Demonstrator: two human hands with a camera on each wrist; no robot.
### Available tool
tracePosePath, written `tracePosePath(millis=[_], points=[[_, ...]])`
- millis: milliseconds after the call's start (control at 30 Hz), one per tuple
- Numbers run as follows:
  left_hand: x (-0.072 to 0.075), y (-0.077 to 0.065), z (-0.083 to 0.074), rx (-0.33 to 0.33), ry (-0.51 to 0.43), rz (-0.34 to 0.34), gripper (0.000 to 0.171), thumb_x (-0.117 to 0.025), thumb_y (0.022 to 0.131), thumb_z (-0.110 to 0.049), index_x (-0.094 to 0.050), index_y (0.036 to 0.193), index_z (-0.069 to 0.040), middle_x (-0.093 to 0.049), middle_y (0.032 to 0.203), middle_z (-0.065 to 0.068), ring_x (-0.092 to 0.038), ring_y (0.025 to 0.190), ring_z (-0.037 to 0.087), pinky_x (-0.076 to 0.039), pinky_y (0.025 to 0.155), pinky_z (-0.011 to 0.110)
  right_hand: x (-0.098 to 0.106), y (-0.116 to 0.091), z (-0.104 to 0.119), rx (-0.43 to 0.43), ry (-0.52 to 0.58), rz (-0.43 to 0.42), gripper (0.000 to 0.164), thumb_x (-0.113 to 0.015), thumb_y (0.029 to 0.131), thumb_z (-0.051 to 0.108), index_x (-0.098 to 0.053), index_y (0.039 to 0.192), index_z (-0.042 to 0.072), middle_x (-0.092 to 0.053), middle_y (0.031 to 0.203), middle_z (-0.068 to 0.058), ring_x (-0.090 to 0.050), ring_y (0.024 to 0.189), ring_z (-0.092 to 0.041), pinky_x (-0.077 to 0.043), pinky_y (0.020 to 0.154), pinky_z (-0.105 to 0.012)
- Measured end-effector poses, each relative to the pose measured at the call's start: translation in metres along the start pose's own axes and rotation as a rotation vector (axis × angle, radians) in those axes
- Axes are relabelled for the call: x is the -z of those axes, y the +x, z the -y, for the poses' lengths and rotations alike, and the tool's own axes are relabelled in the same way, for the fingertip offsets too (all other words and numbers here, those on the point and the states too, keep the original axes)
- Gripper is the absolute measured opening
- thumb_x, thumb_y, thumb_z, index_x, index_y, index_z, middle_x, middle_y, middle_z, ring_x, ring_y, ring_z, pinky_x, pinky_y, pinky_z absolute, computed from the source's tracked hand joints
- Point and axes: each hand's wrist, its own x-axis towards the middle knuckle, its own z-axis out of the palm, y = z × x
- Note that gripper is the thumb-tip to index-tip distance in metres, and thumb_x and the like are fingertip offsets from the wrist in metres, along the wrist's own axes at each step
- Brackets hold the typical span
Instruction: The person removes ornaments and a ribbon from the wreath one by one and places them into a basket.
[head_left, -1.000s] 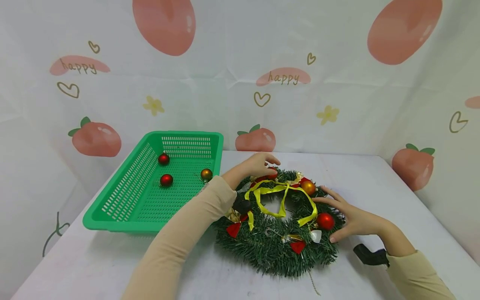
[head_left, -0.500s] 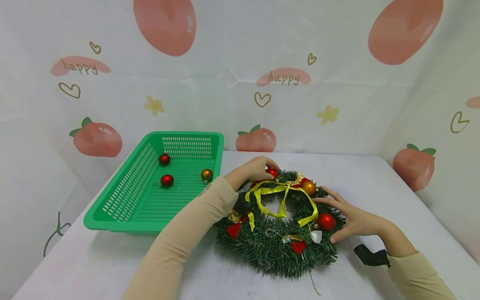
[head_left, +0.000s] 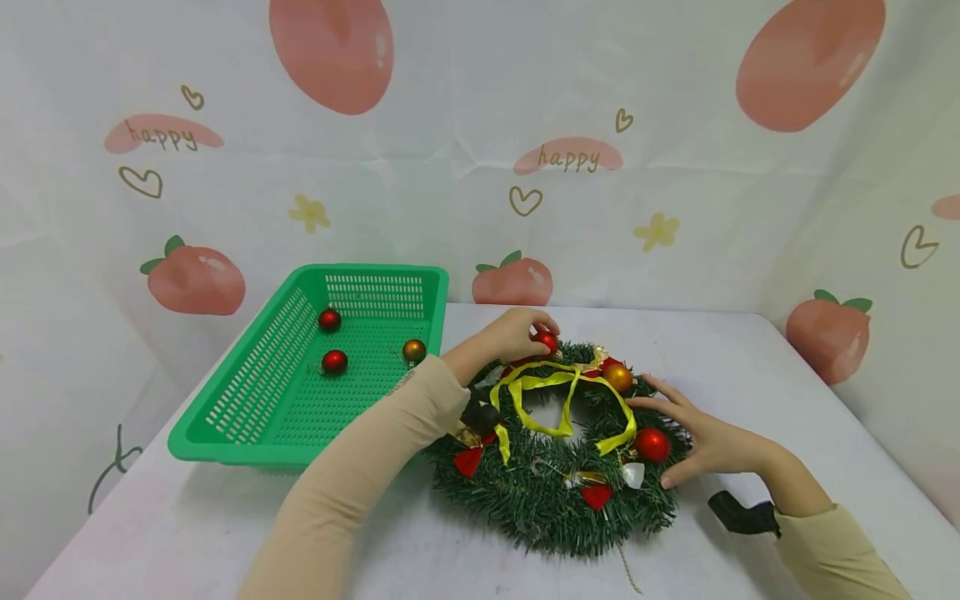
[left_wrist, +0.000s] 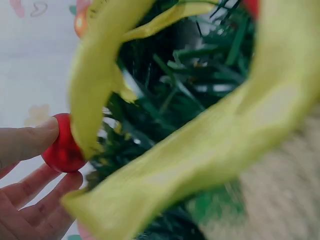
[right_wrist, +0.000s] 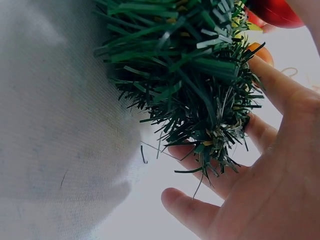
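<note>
A green tinsel wreath [head_left: 555, 517] lies on the table with a yellow ribbon [head_left: 519, 404] draped over it. At its far left side, my left hand [head_left: 510, 335] pinches a red bauble [head_left: 548, 342] between thumb and fingers; in the left wrist view the thumb presses on this red ball [left_wrist: 62, 152]. My right hand [head_left: 716, 439] rests against the wreath's right side with fingers spread, and in the right wrist view those fingers reach along the outer tinsel [right_wrist: 200, 90]. Near it sit another red bauble [head_left: 652, 445], an orange bauble [head_left: 617, 377] and a white heart [head_left: 633, 474].
To the left stands a green basket [head_left: 217, 451] holding two red baubles [head_left: 334, 362] and a gold one [head_left: 413, 350]. A black strap piece [head_left: 742, 512] is by the right wrist. A patterned cloth [head_left: 420, 167] hangs behind the white table [head_left: 750, 358].
My left hand has dipped slightly and come back up, and more of the red bauble in it shows. The right hand stays in place on the wreath.
</note>
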Motion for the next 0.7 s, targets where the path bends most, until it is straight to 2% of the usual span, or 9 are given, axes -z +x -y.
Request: tracePosePath(millis=[67, 133, 300, 600, 700], points=[[0.002, -0.005, -0.002, -0.017, 0.002, -0.006, 0.030, -0.060, 0.091, -0.015, -0.061, 0.122, -0.011, -0.061, 0.122, 0.011, -0.060, 0.105, 0.025, -0.052, 0.086, 0.030, 0.000, 0.000, 0.000, -0.001, 0.002, 0.002, 0.089, -0.081, 0.070, 0.019, -0.032, 0.143, 0.012, 0.008, 0.154, 0.018, 0.002, 0.122, 0.027, -0.025, 0.082, -0.081], [0.005, -0.010, -0.004, -0.031, -0.007, -0.014, 0.030, -0.061, 0.091, -0.015, -0.061, 0.121, -0.011, -0.061, 0.121, 0.011, -0.061, 0.104, 0.025, -0.053, 0.086, 0.030, 0.000, 0.000, 0.001, -0.001, 0.003, 0.004, 0.089, -0.081, 0.070, 0.018, -0.032, 0.143, 0.012, 0.008, 0.153, 0.020, 0.003, 0.122, 0.027, -0.025, 0.082, -0.082], [0.014, -0.026, -0.009, -0.069, -0.029, -0.032, 0.033, -0.062, 0.090, -0.014, -0.060, 0.122, -0.009, -0.061, 0.120, 0.012, -0.062, 0.103, 0.026, -0.054, 0.085, 0.031, 0.000, 0.000, 0.001, 0.001, -0.001, 0.000, 0.089, -0.081, 0.069, 0.019, -0.032, 0.143, 0.011, 0.008, 0.153, 0.019, 0.002, 0.122, 0.027, -0.025, 0.082, -0.081], [0.025, -0.055, -0.010, -0.147, -0.040, -0.053, 0.032, -0.062, 0.090, -0.013, -0.060, 0.121, -0.007, -0.061, 0.120, 0.011, -0.064, 0.099, 0.024, -0.051, 0.072, 0.022, 0.000, 0.000, 0.001, 0.010, -0.012, -0.005, 0.089, -0.082, 0.069, 0.019, -0.033, 0.143, 0.010, 0.007, 0.153, 0.019, 0.001, 0.122, 0.027, -0.027, 0.082, -0.080], [0.029, -0.065, -0.011, -0.163, -0.038, -0.069, 0.031, -0.062, 0.090, -0.014, -0.061, 0.120, -0.008, -0.062, 0.120, 0.010, -0.065, 0.098, 0.023, -0.050, 0.072, 0.022, 0.000, 0.000, 0.002, 0.007, -0.011, -0.004, 0.089, -0.081, 0.070, 0.020, -0.032, 0.143, 0.010, 0.007, 0.153, 0.018, 0.001, 0.122, 0.027, -0.027, 0.082, -0.080]])
